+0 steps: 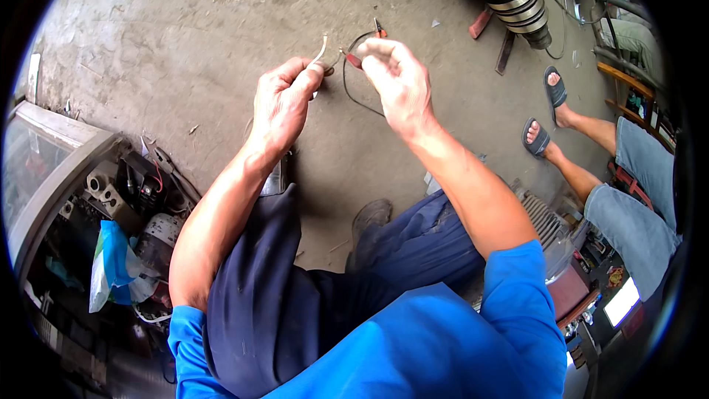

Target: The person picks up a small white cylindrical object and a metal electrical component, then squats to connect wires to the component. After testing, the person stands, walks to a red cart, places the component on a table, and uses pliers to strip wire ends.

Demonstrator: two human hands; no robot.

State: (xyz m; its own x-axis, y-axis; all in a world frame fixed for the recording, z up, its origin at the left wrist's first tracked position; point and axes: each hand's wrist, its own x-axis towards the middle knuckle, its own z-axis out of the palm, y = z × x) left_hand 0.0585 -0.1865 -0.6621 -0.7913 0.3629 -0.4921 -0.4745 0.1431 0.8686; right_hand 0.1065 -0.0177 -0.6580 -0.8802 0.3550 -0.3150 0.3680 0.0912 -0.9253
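My left hand point(290, 92) is closed on a wire; a pale end point(322, 48) sticks up from the fingers. My right hand point(399, 85) is just to its right, fingers curled beside a small red piece point(353, 59) at the end of a short wire, apparently gripping it; the fingertips partly hide it. A dark cable point(347, 87) loops down behind my hands, and a small clip with orange-red handles point(380, 32) lies at the top of that loop, beyond my right fingers. My forearms come up over my dark trousers.
A seated person's sandalled feet point(555, 89) and legs are at right. A heavy flanged shaft assembly point(517, 11) lies at top right beside a red-handled piece point(480, 24). A glass-sided cabinet point(103, 148), metal parts and a blue-white bag point(112, 258) crowd the left. Finned machinery point(537, 214) is lower right.
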